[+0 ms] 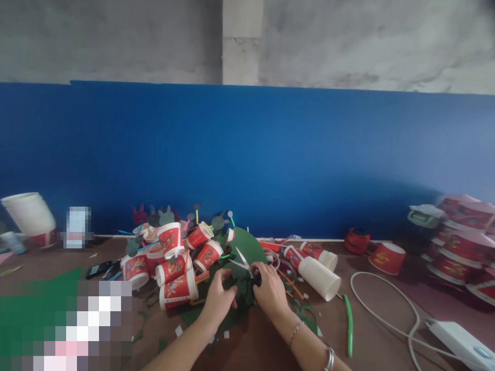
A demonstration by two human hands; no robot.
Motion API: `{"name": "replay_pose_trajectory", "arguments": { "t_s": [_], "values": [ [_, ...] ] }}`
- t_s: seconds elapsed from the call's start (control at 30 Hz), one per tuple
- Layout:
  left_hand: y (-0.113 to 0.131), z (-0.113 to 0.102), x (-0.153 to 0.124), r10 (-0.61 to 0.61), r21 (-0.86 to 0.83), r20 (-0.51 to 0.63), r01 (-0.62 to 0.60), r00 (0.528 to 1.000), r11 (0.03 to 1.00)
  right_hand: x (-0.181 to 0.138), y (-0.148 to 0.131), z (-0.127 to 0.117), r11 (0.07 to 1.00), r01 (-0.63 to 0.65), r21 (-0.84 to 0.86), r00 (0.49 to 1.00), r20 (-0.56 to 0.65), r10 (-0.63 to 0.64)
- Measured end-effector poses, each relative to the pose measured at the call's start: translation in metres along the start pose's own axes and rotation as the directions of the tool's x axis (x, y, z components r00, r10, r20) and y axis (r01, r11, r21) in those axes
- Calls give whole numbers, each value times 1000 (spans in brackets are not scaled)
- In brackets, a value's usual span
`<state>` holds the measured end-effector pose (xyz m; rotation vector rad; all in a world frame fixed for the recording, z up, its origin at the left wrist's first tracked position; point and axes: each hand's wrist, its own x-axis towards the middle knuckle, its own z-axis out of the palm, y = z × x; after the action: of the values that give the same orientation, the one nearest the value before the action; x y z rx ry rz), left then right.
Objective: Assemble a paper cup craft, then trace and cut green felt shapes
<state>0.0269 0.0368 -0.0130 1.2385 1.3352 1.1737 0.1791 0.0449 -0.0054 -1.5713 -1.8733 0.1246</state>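
Note:
My right hand (269, 289) has its fingers closed around the handle end of a pair of scissors (243, 262). The blades are spread and point up and to the left. My left hand (219, 300) is just to the left, its fingers loosely curved and apart, with no held thing visible. Dark green paper pieces (244, 289) lie between the hands, on top of a large green paper sheet (247, 242). To the left is a heap of red-and-white paper cups (178, 289), some with coloured straws and animal-head cutouts (167, 216).
Stacked paper cups (320, 278) lie on their sides to the right. Beyond them are a green tube (349, 324), a looped white cable (381, 322) and a white power strip (462, 340). More red cups (462, 237) are piled far right. A blue panel (247, 154) stands behind the table.

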Motion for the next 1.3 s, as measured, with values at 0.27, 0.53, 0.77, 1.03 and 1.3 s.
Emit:
{"name": "replay_pose_trajectory", "arguments": {
  "t_s": [0.27,0.53,0.77,1.03,1.3],
  "values": [
    [2,-2,0,-113,-59,-89,108,990,992,-1,-4,-4,992,80,95,996,20,-83],
    [3,5,-3,-136,-147,-19,132,990,980,1,-4,-2,990,76,119,995,48,-83],
    [5,7,-3,-126,-278,21,127,992,952,0,-3,-3,992,63,113,996,57,-70],
    [13,5,-12,-104,-397,218,185,970,899,0,-1,-1,995,51,89,996,62,-56],
    [12,10,-15,-115,-182,140,140,983,973,0,-2,-1,993,50,110,997,57,-56]
  ]
}}
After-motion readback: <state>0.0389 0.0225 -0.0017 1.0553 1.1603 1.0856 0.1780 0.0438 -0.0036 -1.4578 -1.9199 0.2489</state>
